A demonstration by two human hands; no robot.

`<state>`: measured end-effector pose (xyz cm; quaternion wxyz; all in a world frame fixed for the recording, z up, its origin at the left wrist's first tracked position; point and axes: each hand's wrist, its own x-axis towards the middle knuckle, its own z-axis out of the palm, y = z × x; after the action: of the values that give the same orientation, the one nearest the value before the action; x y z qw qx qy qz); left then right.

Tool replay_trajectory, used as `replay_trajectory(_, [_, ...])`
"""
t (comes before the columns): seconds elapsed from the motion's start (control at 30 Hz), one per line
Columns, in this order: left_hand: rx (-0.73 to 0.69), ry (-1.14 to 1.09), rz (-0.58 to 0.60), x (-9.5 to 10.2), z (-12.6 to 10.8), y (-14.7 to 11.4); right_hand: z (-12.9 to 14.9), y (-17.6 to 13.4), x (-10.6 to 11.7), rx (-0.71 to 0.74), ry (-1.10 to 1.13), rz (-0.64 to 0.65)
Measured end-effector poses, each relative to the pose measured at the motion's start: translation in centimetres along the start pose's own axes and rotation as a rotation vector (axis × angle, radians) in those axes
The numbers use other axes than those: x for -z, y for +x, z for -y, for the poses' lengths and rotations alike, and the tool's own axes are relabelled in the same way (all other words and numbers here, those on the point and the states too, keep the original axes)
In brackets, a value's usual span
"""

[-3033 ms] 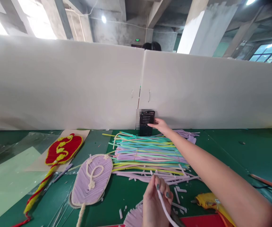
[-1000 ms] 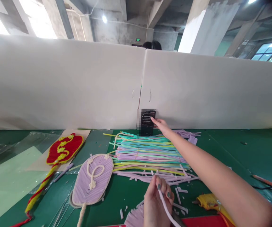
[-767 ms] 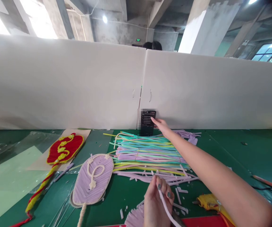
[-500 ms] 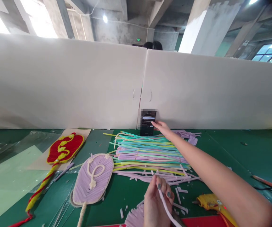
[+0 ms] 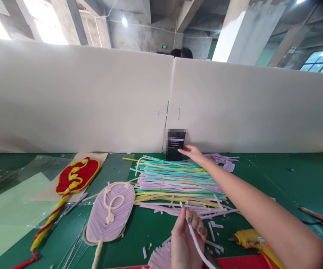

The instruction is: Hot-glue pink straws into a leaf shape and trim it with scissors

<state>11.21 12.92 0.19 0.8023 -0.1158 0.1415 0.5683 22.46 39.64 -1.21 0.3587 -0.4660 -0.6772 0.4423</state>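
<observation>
My left hand [image 5: 188, 237] is low in the middle, its fingers closed round a pale lilac pipe cleaner [image 5: 197, 247] that trails down to the right. My right hand [image 5: 193, 153] reaches far forward, thumb at the screen of an upright phone [image 5: 175, 147], fingers by its right edge. The phone leans against the white partition. Between my hands lie bundled pastel pipe cleaners [image 5: 175, 179]. Under my left hand, a ribbed lilac piece [image 5: 161, 257] is partly hidden. To the left lies a lilac fan [image 5: 113, 213] with cream knots and a twisted cream handle.
A red fan [image 5: 77, 175] with yellow trim lies on cardboard at left, near clear plastic and thin wires [image 5: 74, 248]. A yellow glue gun [image 5: 248, 239] with a red light lies under my right forearm. The white partition [image 5: 94, 101] closes off the green table's back.
My right thumb has moved slightly down and left on the phone screen. My left hand and its pipe cleaner stay in place.
</observation>
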Motion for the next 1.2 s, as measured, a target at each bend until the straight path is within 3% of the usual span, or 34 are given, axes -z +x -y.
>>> replay_trajectory(0.83, [-0.031, 0.014, 0.021, 0.3, 0.3, 0.0, -0.7, -0.9, 0.4, -0.040, -0.021, -0.013])
replay_trajectory(1.0, [-0.084, 0.040, -0.025, 0.2, 0.3, 0.0, -0.1, -3.5, 0.9, -0.067, 0.003, -0.085])
replay_trajectory(1.2, [-0.156, 0.158, -0.050, 0.3, 0.4, 0.3, 2.2, -10.4, 1.2, -0.059, 0.064, -0.145])
